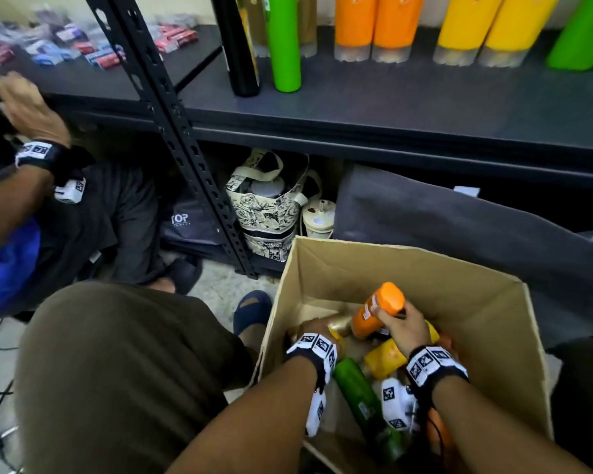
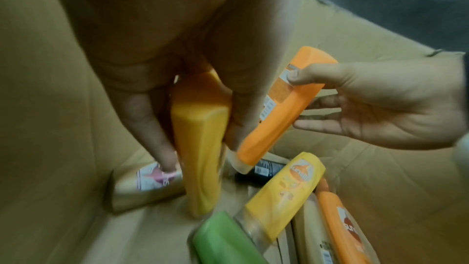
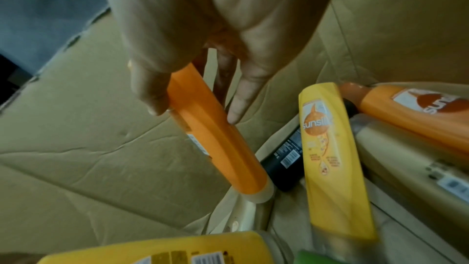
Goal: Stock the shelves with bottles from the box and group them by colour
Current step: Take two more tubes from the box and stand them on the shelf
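Reaching down into the cardboard box (image 1: 326,268), both hands are busy among the loose bottles. The left hand (image 2: 162,51) has its fingers (image 2: 149,123) wrapped around a deep-yellow bottle (image 2: 200,148), standing it nearly upright against the box floor. The right hand (image 1: 406,328) grips an orange bottle (image 1: 379,311) near its base, thumb on the label, tilted with its clear cap pointing down into the pile.

Lying around them in the box are a yellow bottle (image 3: 330,164) with "sunsilk" partly readable on its front, a second orange one (image 3: 418,111) showing "sun" in white letters, a black bottle (image 3: 286,158) with a barcode and small print too fine to read, a green bottle (image 1: 363,401), and a beige bottle (image 2: 149,186) with a pink-and-white label that is blurred.

Past the box, under the shelf, sit a floral tote bag (image 1: 271,206) and a dark bag printed "TOP" (image 1: 185,224). On the dark shelf (image 1: 391,107) above stand bottles upside down on their caps: black, green, two orange (image 1: 374,25), two yellow (image 1: 486,25), more green at far right. Another person's hand (image 1: 28,107) rests on the shelf edge at left, near small blurred packets.
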